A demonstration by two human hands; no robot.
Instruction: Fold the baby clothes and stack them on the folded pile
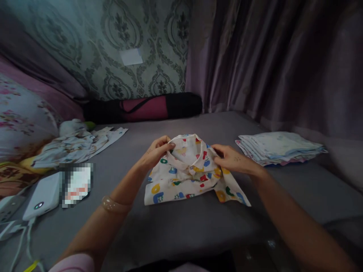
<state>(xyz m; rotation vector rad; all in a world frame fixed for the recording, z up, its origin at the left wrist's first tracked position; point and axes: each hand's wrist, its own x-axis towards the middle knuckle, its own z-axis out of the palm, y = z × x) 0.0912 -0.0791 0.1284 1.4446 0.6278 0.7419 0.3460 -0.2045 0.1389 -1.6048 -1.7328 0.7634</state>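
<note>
A small white shirt (181, 189) with a colourful letter-like print lies on the grey bed surface, its collar raised toward the far side and its lower part folded up at the front. My left hand (159, 149) pinches the shirt at the left side of the collar. At the right shoulder, beside the collar, my right hand (229, 158) grips the fabric between thumb and fingers. One sleeve spreads out to the lower right.
A stack of folded cloths (280, 145) lies at the right. Loose clothes (73, 145) are at the left, near a white power bank (44, 196) with cables and a blurred item (77, 185). A black and maroon roll bag (147, 108) rests along the wall.
</note>
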